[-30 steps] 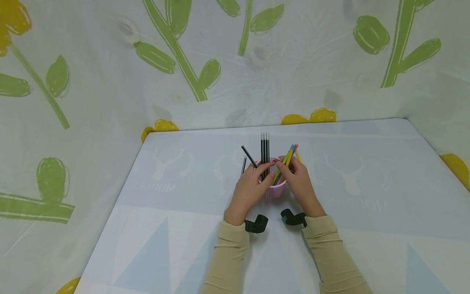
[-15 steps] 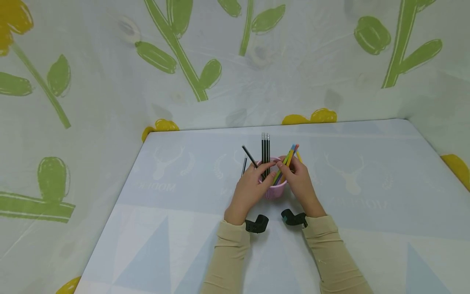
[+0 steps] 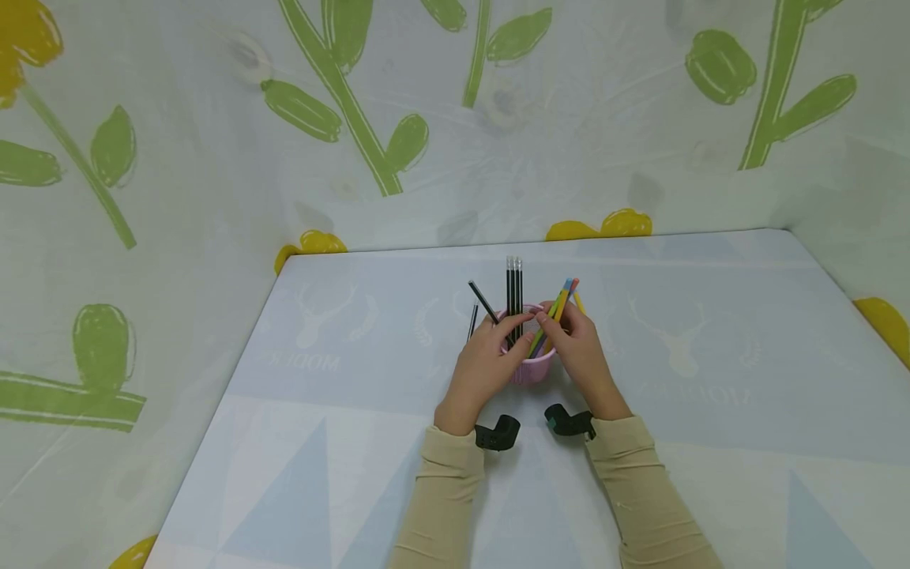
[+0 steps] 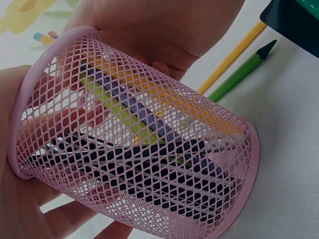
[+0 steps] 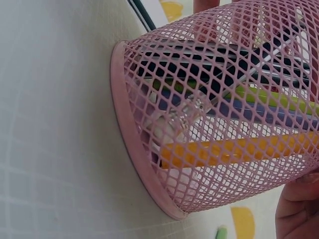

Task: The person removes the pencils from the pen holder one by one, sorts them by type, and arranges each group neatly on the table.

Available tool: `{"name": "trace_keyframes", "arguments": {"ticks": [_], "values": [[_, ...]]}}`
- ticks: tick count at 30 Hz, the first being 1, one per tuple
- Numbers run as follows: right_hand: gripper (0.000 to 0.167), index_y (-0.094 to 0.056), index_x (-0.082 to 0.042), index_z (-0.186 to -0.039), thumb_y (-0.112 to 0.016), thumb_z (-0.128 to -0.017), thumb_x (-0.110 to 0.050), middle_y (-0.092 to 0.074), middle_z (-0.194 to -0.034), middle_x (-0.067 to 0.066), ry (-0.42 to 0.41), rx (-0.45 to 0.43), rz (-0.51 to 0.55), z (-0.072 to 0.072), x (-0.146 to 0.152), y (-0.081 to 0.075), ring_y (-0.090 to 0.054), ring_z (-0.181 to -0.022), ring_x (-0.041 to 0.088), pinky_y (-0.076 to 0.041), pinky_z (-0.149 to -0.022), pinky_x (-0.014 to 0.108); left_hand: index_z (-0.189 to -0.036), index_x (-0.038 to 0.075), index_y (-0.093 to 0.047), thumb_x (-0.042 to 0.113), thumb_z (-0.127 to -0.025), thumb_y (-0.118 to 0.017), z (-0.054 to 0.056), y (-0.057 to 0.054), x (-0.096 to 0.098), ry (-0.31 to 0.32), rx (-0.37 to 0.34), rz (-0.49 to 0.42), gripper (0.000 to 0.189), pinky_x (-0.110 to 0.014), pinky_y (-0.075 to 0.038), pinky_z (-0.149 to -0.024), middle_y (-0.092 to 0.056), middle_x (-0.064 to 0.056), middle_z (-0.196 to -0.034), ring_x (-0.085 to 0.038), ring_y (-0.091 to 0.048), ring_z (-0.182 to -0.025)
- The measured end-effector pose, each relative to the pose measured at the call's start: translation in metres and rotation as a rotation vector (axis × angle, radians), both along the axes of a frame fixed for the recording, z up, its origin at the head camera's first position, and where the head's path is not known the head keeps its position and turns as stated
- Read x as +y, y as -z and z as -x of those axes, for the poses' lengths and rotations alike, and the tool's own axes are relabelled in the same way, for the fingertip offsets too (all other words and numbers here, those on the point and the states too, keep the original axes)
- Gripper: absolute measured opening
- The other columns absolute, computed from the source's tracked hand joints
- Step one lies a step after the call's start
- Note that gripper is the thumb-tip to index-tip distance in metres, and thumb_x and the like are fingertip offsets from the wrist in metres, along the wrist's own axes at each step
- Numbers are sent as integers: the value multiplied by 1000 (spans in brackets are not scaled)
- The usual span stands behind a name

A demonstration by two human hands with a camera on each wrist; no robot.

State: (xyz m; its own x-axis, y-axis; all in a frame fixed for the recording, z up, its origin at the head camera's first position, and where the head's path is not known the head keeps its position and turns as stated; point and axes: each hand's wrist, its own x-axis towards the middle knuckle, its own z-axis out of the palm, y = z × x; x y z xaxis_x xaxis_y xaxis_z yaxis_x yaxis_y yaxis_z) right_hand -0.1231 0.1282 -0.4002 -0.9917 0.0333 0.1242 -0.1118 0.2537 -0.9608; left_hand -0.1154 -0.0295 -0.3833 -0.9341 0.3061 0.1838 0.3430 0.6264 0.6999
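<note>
A pink mesh pencil cup (image 3: 535,371) stands on the table between both hands. My left hand (image 3: 483,367) holds its left side, thumb at the rim and fingers spread behind the mesh in the left wrist view. My right hand (image 3: 583,356) holds the right side near the rim, its fingertips close to the left index finger. Black pencils (image 3: 514,284) stand in the cup, several upright together and one leaning left. Coloured pencils (image 3: 558,312) lean right by the right thumb. Through the mesh, an orange pencil (image 5: 224,150) shows. The fingertips' exact contact with the rim is partly hidden.
A black pencil (image 3: 472,322) lies on the table left of the cup. A yellow pencil (image 4: 234,55) and a green pencil (image 4: 244,74) lie on the other side. Black wrist cameras (image 3: 498,433) jut out below the hands. Flower-patterned fabric (image 3: 455,158) walls the back.
</note>
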Motion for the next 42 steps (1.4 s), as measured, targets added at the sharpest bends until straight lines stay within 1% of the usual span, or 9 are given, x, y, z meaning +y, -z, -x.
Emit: {"name": "trace_keyframes", "arguments": {"ticks": [7,15,20,22,26,30,33,37,42], "values": [[40,-53,-12,-112,-50,-88,-43,-56,-103,6,5,-12,-53,-1,1,-3,-51,-88,19,-46,-73,32,-123,31,-54,46,-89,-42,0,0,0,-2,-7,0,39,-27,-39,-58,-48,0,-98,-13,-46,-74],[46,-54,-13,-115,-45,-88,-49,-54,-110,6,18,15,-125,-2,4,-2,-52,-94,21,-46,-75,39,-124,31,-53,44,-88,-44,1,1,0,0,7,7,39,-27,-39,-59,-49,-2,-102,-13,-46,-74],[42,-56,-14,-115,-40,-92,-45,-55,-102,9,11,59,-149,-3,7,-1,-49,-77,22,-44,-61,32,-124,31,-53,42,-88,-46,1,1,1,-4,21,-1,38,-28,-40,-60,-48,-3,-111,-14,-47,-76],[39,-56,-16,-116,-39,-93,-42,-55,-104,8,-1,78,-147,-2,7,-1,-49,-78,19,-43,-61,27,-123,30,-54,43,-88,-45,1,1,1,-5,24,-1,38,-28,-40,-60,-48,-3,-110,-14,-47,-76],[37,-57,-19,-119,-39,-94,-39,-55,-90,9,-8,108,-148,-1,9,-1,-47,-68,17,-40,-54,24,-124,30,-53,43,-88,-45,1,1,1,-8,27,1,39,-29,-40,-61,-47,-3,-110,-15,-47,-76],[39,-58,-18,-118,-38,-94,-41,-58,-96,2,15,131,-175,-1,12,-2,-41,-59,19,-35,-48,26,-124,31,-52,42,-88,-45,1,3,1,-6,33,0,39,-28,-40,-61,-47,-4,-114,-14,-47,-75],[41,-59,-20,-117,-37,-93,-44,-59,-105,-7,33,140,-173,0,14,-3,-41,-59,17,-34,-48,27,-124,30,-52,44,-88,-45,2,4,0,-2,44,-1,39,-28,-40,-60,-47,-4,-113,-14,-47,-74],[41,-59,-21,-117,-37,-92,-45,-59,-96,-6,44,145,-162,0,16,-5,-41,-61,17,-34,-49,27,-124,28,-53,44,-88,-44,2,4,1,1,65,-5,40,-31,-42,-67,-45,-4,-120,-15,-48,-82],[37,-62,-19,-111,-42,-92,-43,-59,-102,-3,44,139,-158,0,17,-3,-44,-75,16,-35,-57,28,-124,25,-54,42,-87,-46,3,4,2,0,91,-2,41,-32,-42,-77,-41,-3,-129,-15,-46,-96]]}}
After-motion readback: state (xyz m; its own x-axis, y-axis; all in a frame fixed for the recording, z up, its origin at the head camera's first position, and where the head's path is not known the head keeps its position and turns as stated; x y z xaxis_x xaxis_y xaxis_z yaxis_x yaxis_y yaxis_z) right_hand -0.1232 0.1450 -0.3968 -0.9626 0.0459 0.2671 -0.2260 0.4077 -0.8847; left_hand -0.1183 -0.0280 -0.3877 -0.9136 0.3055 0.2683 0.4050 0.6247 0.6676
